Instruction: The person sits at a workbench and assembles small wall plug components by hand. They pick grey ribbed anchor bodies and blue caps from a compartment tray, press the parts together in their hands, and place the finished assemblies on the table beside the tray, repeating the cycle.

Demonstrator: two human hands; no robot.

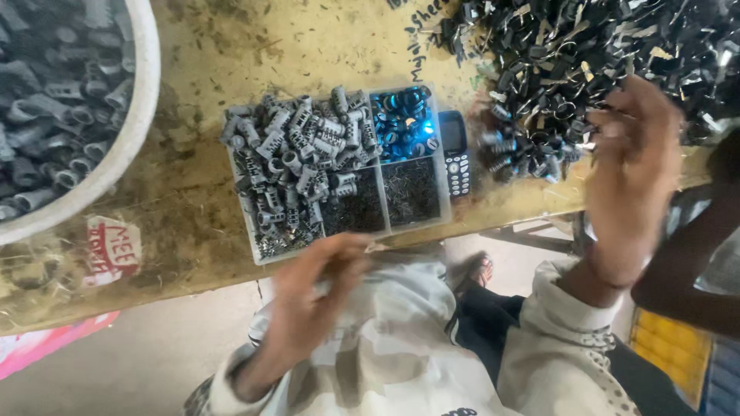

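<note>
My left hand (312, 289) is below the table's front edge, fingers pinched on what looks like a small pale part (377, 247), right at the front rim of a clear compartment box (445, 202). The box holds grey ribbed cylinders (297, 158), blue rings (403, 123) and two cells of fine dark pins (411, 190). Blurred by motion, my right hand (632, 162) hovers with its fingers spread over the near edge of a big pile of black metal parts (586, 46); nothing shows in it.
A white basin (135, 115) of grey cylinders stands at the far left. A dark keypad phone (455, 154) lies beside the box. The worn yellow table (193, 216) ends near my lap. Another person's arm (690, 258) reaches in at the right edge.
</note>
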